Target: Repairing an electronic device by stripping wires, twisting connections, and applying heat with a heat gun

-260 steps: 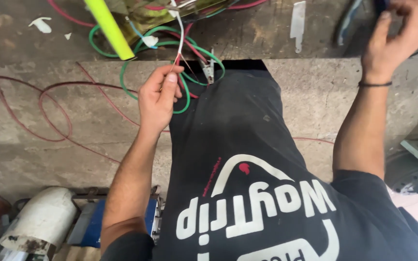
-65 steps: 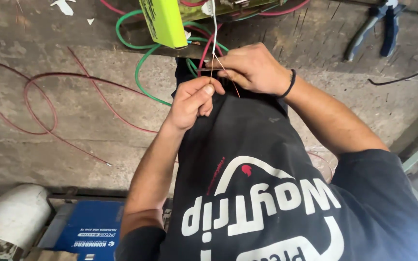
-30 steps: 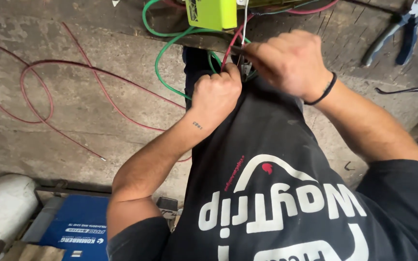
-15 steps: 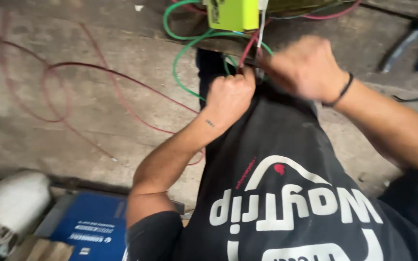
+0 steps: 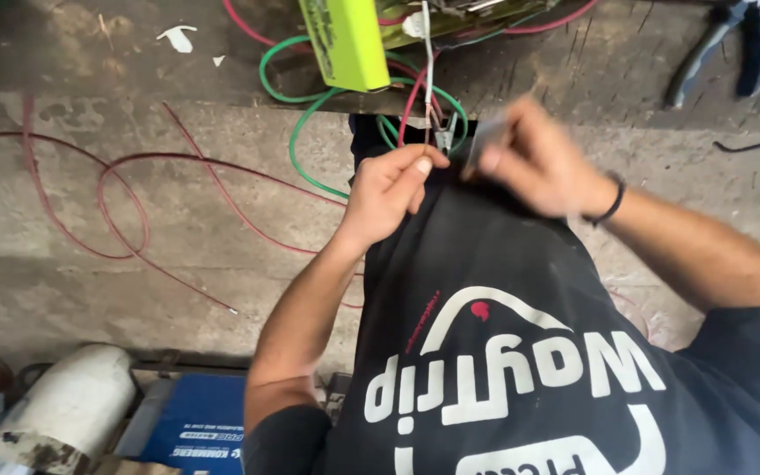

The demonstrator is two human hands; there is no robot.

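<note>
At the near edge, a white cylinder (image 5: 68, 412) and a blue box (image 5: 188, 424) are being kept beside a black printed shirt (image 5: 521, 352). Above it, thin wire ends (image 5: 428, 132) are being pinched by the closed left hand (image 5: 389, 189). The right hand (image 5: 534, 163) is being blurred mid-motion, its grip impossible to tell. Farther off, red wire (image 5: 134, 211), green wire (image 5: 296, 141), a yellow-green box (image 5: 345, 40) and pliers (image 5: 723, 40) are being left on the concrete bench (image 5: 90, 62).

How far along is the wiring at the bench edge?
Done: wires already run down from the yellow-green box to the bench edge. In hand: left hand pinches the wire ends; right hand, blurred, holds a small grey piece beside them. Left: wire ends look unjoined; pliers lie unused.
</note>
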